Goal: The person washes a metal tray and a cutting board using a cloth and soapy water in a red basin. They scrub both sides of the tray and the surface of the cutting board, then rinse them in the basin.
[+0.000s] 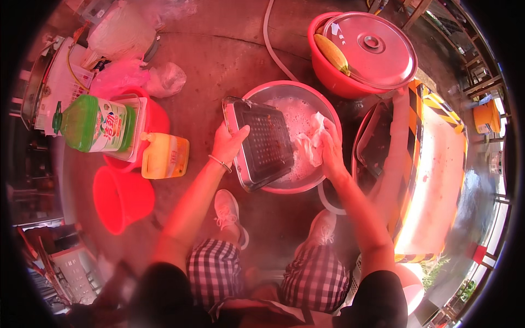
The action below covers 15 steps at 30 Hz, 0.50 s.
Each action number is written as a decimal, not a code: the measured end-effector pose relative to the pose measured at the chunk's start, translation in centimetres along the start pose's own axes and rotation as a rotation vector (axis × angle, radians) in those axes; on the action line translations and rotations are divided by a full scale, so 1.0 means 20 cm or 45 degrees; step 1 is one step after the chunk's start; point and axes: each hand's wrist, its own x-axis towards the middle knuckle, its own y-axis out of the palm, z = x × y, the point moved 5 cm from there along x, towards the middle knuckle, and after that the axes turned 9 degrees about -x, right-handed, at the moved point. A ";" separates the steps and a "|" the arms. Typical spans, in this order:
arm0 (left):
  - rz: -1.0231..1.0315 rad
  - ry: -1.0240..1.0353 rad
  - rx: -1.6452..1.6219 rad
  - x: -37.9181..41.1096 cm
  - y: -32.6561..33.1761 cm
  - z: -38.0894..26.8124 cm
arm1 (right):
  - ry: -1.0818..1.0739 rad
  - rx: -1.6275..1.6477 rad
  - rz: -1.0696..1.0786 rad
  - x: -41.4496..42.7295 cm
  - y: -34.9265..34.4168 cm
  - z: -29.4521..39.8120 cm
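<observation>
My left hand grips the near-left rim of a dark rectangular metal baking tray, its dimpled face turned up and tilted. The tray hangs over the left part of a round basin of soapy water. Brown residue marks the tray's far end. In my right hand is a bunched, wet white cloth, held above the suds on the basin's right side, apart from the tray. A bracelet circles my left wrist.
Left stand a green detergent jug, a yellow pump bottle and a red bucket. A lidded red tub is at the back right. A black-and-yellow taped block stands right, beside a basin with dark trays. A hose crosses the floor.
</observation>
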 end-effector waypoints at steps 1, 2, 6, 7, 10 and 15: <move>-0.091 0.033 0.065 0.01 -0.03 0.01 | -0.039 -0.113 0.036 -0.03 0.11 0.02; -0.166 0.071 0.118 0.03 -0.05 0.02 | -0.130 -0.197 0.007 -0.03 0.18 -0.01; -0.294 0.138 0.279 0.04 -0.14 0.07 | -0.627 -0.715 0.051 -0.08 0.59 0.00; -0.303 0.157 0.298 0.03 -0.15 0.08 | -0.639 -0.713 0.152 -0.09 0.67 -0.02; -0.247 0.184 0.443 0.02 -0.15 0.08 | -0.797 -0.909 0.051 0.02 0.74 -0.16; -0.303 0.107 0.373 0.03 -0.13 0.10 | -0.269 -1.336 -0.167 0.47 0.42 -0.58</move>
